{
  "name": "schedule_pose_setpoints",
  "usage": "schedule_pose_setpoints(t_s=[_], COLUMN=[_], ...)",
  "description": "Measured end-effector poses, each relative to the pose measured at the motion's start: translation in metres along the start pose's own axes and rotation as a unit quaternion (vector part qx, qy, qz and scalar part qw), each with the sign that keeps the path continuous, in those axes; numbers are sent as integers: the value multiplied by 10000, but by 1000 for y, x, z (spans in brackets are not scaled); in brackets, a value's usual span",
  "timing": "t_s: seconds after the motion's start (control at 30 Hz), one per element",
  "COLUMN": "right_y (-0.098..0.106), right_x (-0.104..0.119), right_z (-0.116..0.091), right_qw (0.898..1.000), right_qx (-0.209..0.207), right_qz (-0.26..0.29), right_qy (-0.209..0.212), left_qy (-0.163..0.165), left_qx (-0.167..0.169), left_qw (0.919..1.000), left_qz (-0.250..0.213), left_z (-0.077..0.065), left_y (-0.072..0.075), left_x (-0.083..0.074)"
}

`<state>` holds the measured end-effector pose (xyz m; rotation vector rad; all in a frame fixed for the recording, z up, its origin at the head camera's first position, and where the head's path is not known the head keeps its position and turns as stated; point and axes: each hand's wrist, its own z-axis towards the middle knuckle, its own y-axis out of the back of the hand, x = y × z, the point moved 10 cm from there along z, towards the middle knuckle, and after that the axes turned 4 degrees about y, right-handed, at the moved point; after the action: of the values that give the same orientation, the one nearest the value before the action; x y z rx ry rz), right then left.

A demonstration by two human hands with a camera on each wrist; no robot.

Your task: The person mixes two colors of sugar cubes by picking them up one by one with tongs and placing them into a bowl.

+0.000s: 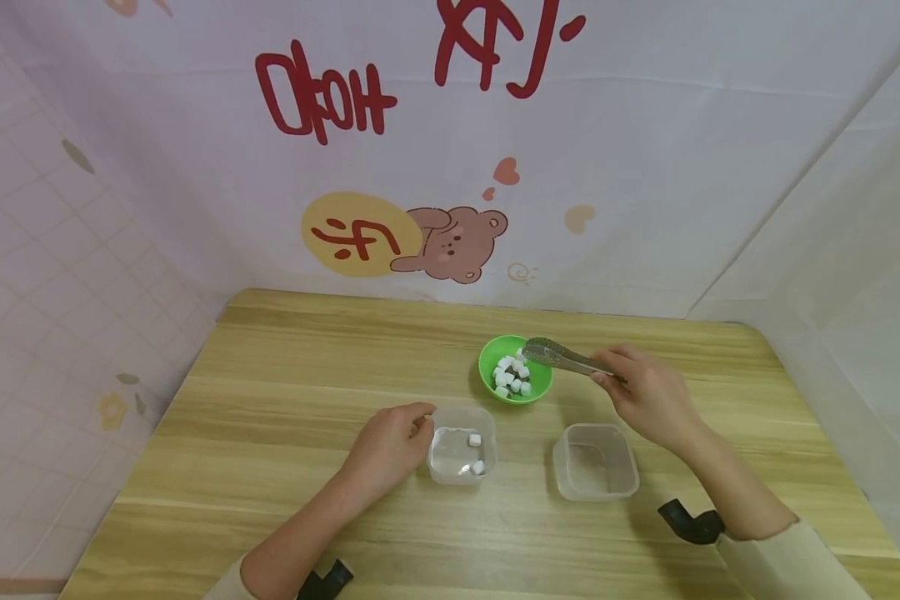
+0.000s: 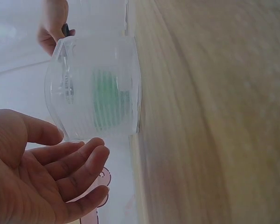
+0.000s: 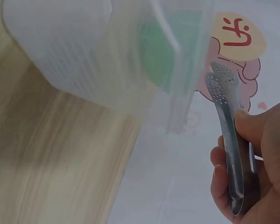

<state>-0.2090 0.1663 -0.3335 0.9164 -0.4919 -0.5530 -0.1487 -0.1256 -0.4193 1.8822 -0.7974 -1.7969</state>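
In the head view my right hand point(image 1: 648, 396) grips metal tongs point(image 1: 562, 358), their perforated tips over the right side of a green bowl point(image 1: 543, 387). Several small white cubes point(image 1: 512, 375) lie in that bowl. The tong tips point(image 3: 224, 81) stand slightly apart in the right wrist view, with nothing visible between them. My left hand point(image 1: 392, 442) pinches the left rim of a clear plastic container point(image 1: 461, 479), thumb and forefinger at its corner; the other fingers are loosely bent in the left wrist view. Two white cubes sit inside this container.
A second clear container point(image 1: 596, 487) stands to the right, in front of the bowl and below the right forearm. All rest on a wood-grain table point(image 1: 285, 367). A white printed cloth wall point(image 1: 615, 150) rises behind the table's far edge.
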Motion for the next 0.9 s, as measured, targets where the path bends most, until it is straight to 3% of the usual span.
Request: schedule_pose_setpoints(t_s=[0.17, 0.5, 0.7, 0.9], right_y=[-1, -2, -1, 4], right_x=[-3, 6, 16, 35], right_z=[-1, 0, 2, 7], right_qw=[10000, 9999, 9997, 9985], right_qx=[-7, 33, 157, 194], right_qz=[24, -51, -67, -116], right_qy=[-77, 161, 161, 497], left_qy=[44, 43, 61, 3], left_qx=[55, 47, 36, -32], left_qw=[10000, 10000, 10000, 10000], left_qz=[-49, -31, -31, 47], left_z=[0, 0, 0, 0], left_y=[-1, -1, -1, -1], left_x=[1, 1, 1, 1])
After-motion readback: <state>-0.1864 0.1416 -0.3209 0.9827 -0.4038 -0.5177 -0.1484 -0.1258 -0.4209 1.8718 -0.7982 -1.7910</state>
